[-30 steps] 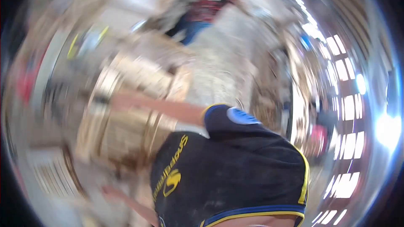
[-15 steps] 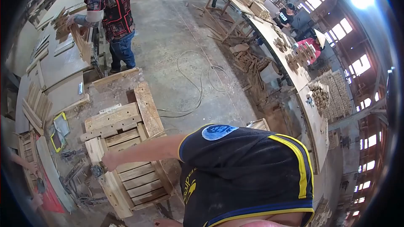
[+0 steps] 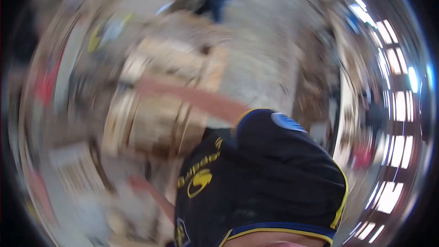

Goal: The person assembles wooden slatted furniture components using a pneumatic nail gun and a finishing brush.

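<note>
Motion blur, we can't judge clearances finely | our right arm (image 3: 192, 96) bars a straight drop onto the wooden frame's (image 3: 155, 123) middle | gap between our left hand (image 3: 137, 183) and frame looks passable | slatted piece (image 3: 77, 169) blocks beyond that hand | widest lane we see: concrete floor (image 3: 260, 59) alongside frame

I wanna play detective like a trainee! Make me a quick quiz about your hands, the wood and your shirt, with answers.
1. True or false: the bare right arm reaches over the big, blurry, pale wooden frame.

2. In the picture, where is the bare left hand?
A) above the frame
B) below the frame
C) on the chest logo

3. Fill in: the curly S-shaped logo on the black short-sleeved shirt is coloured ____.

Key: 1 true; 2 B; 3 yellow
</note>
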`<state>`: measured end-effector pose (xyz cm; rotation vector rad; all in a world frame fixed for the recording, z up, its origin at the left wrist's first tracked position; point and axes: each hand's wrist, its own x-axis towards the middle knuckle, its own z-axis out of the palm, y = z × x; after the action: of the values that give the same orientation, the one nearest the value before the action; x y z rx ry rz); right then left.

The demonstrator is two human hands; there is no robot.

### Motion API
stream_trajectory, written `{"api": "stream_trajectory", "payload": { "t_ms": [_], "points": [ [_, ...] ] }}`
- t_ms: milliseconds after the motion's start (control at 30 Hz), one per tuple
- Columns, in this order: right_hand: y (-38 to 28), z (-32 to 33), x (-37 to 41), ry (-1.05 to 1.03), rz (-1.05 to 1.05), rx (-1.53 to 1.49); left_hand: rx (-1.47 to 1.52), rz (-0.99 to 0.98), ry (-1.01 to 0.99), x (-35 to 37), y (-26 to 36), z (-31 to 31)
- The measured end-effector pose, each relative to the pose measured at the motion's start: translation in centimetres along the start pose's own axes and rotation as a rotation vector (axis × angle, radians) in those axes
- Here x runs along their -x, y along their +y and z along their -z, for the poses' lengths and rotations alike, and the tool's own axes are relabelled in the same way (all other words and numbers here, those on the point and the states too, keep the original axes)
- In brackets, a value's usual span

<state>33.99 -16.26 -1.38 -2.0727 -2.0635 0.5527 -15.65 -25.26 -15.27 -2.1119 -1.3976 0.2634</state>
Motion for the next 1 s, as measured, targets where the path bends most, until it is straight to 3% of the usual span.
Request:
{"api": "stream_trajectory", "payload": {
  "t_ms": [33,67,100,133,167,200,300,367,600,1000],
  "points": [
    [0.5,-0.1,-0.2,0.023,0.054,-0.002,0.309,0.159,-0.121,-1.2,0.4,2.0],
    [0.7,-0.6,-0.7,0.040,0.077,-0.039,0.818,0.518,-0.154,-3.6,0.4,6.6],
    [0.2,-0.7,-1.1,0.043,0.089,-0.103,1.034,0.744,-0.105,-4.8,-0.1,9.2],
    [-0.4,0.0,-0.9,-0.114,-0.080,-0.311,1.192,0.911,0.036,-5.6,-0.5,11.0],
    [-1.1,1.1,-0.7,-0.242,-0.293,-0.517,0.932,0.954,-0.163,-6.2,-1.5,12.9],
    [-1.5,2.1,-0.6,-0.332,-0.516,-0.667,0.929,1.047,-0.078,-6.0,-1.2,12.2],
    [-4.2,3.7,-0.4,-0.309,-0.436,-0.806,0.950,1.140,-0.131,-6.5,-1.9,13.5],
    [-5.5,3.8,-0.5,-0.291,-0.634,-0.786,0.921,1.203,-0.145,-6.0,-1.7,13.2],
    [-10.0,2.3,0.5,-0.411,-0.536,-0.981,0.947,1.237,-0.041,-6.5,-1.7,13.7],
    [-13.1,0.0,-0.2,-0.475,-0.481,-0.824,0.904,1.217,-0.009,-6.0,-1.4,12.8]
  ]
}}
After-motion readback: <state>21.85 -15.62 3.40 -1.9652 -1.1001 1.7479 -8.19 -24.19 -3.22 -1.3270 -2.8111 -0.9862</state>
